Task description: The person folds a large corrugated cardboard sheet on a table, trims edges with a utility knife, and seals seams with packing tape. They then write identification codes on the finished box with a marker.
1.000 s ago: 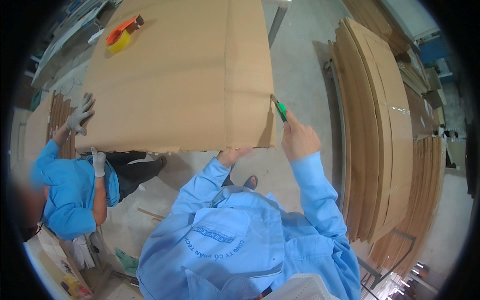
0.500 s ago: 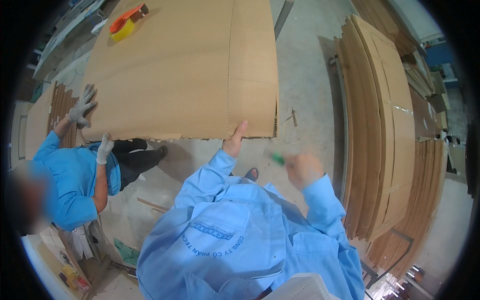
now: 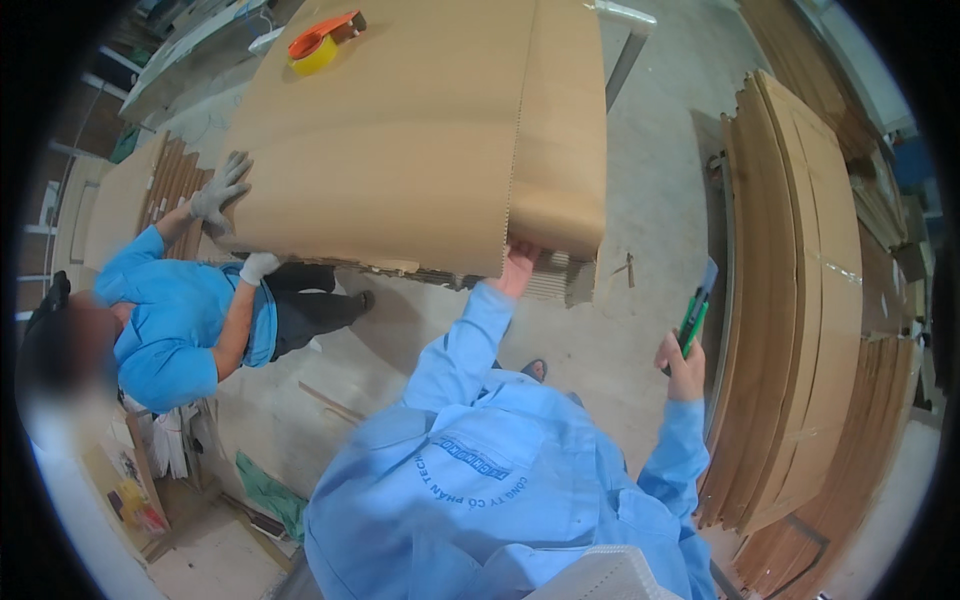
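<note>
Left hand [image 3: 516, 270] under raised near edge of broad brown cardboard sheet [image 3: 400, 150], toward right corner, grip indeterminate; right hand [image 3: 685, 372] grasping slim green-and-black utility knife [image 3: 692, 320].

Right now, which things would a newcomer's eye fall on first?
The orange tape dispenser stands out first, on the far left part of the cardboard. The green knife in the right hand comes next, apart from the cardboard. A co-worker's gloved hand lies at its left edge.

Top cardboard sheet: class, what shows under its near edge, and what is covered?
Under the sheet, ridged cardboard shows near the left hand. Deeper in, the sheet covers everything, so what lies there cannot be told.
</note>
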Action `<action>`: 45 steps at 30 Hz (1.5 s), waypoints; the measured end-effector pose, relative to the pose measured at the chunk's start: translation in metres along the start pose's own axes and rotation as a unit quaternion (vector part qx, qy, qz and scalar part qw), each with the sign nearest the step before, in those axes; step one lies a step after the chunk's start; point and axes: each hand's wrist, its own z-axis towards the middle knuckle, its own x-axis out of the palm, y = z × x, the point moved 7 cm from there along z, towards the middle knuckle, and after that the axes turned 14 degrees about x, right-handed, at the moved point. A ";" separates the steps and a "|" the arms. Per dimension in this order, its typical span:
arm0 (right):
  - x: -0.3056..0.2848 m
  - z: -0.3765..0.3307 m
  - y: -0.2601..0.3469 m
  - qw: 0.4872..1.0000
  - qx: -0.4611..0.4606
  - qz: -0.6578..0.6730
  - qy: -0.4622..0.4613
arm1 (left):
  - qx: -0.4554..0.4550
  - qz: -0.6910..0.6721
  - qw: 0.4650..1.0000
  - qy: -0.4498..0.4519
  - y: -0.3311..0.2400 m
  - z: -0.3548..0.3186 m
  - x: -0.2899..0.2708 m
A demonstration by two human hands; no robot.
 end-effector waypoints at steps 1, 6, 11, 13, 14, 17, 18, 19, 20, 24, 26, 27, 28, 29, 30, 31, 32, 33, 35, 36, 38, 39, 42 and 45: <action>0.009 0.010 -0.004 1.000 0.012 -0.004 -0.018 | 0.019 -0.030 0.997 -0.062 -0.001 0.015 -0.006; 0.037 0.024 0.005 0.999 0.002 0.022 -0.044 | 0.075 -0.016 0.986 -0.146 -0.015 0.049 -0.014; 0.035 0.019 0.011 0.999 -0.005 -0.016 -0.044 | 0.078 0.033 0.989 -0.121 -0.014 0.047 -0.013; 0.029 0.019 0.005 0.999 0.001 -0.005 -0.044 | 0.080 0.041 0.989 -0.116 -0.009 0.050 -0.011; 0.026 0.018 0.000 0.999 0.012 0.009 -0.047 | 0.077 0.046 0.990 -0.113 -0.007 0.052 -0.010; 0.020 0.016 -0.016 0.998 0.026 0.019 -0.059 | 0.071 0.068 0.990 -0.099 -0.004 0.054 -0.008; 0.019 0.015 -0.022 0.997 0.029 0.016 -0.062 | 0.067 0.073 0.991 -0.092 -0.005 0.052 -0.007; 0.020 0.015 -0.029 0.997 0.042 0.017 -0.062 | 0.066 0.083 0.991 -0.084 -0.007 0.049 -0.007; 0.021 0.015 -0.035 0.997 0.055 0.015 -0.060 | 0.063 0.092 0.991 -0.077 -0.010 0.045 -0.007; 0.032 0.015 -0.038 0.997 0.058 0.044 -0.034 | 0.064 0.125 0.989 -0.041 -0.026 0.024 -0.007; 0.044 0.016 -0.029 0.998 0.061 0.022 -0.022 | 0.066 0.142 0.987 -0.022 -0.033 0.014 -0.006; 0.051 0.017 -0.023 0.997 0.072 0.012 -0.023 | 0.066 0.147 0.987 -0.016 -0.036 0.011 -0.005; 0.064 0.017 -0.013 0.998 0.056 0.019 0.012 | 0.068 0.149 0.986 -0.011 -0.039 0.010 -0.004; 0.075 0.020 -0.002 0.998 0.056 0.018 0.031 | 0.069 0.148 0.987 -0.006 -0.041 0.010 -0.002; 0.087 0.023 0.010 0.997 0.045 0.021 0.052 | 0.069 0.143 0.987 -0.004 -0.043 0.012 0.000; 0.103 0.029 0.023 0.995 0.039 0.025 0.086 | 0.068 0.140 0.988 -0.004 -0.044 0.015 0.002; 0.120 0.032 0.038 0.990 0.001 0.040 0.138 | 0.067 0.138 0.988 -0.002 -0.046 0.019 0.005; 0.130 0.037 0.042 0.993 0.024 0.031 0.109 | 0.066 0.138 0.988 -0.007 -0.046 0.025 0.008; 0.151 0.044 0.057 0.994 -0.005 0.028 0.106 | 0.067 0.135 0.988 -0.018 -0.046 0.038 0.014; 0.157 0.049 0.055 0.995 0.026 0.033 0.089 | 0.070 0.130 0.989 -0.025 -0.046 0.043 0.017; 0.167 0.055 0.055 0.994 0.037 0.055 0.082 | 0.079 0.117 0.989 -0.036 -0.041 0.056 0.023; 0.171 0.059 0.054 0.994 0.038 0.067 0.082 | 0.084 0.109 0.990 -0.042 -0.039 0.060 0.025; 0.171 0.067 0.050 0.993 0.006 0.082 0.091 | 0.091 0.103 0.989 -0.049 -0.030 0.065 0.028; 0.167 0.075 0.045 0.994 -0.036 0.030 0.103 | 0.093 0.109 0.988 -0.050 -0.025 0.063 0.029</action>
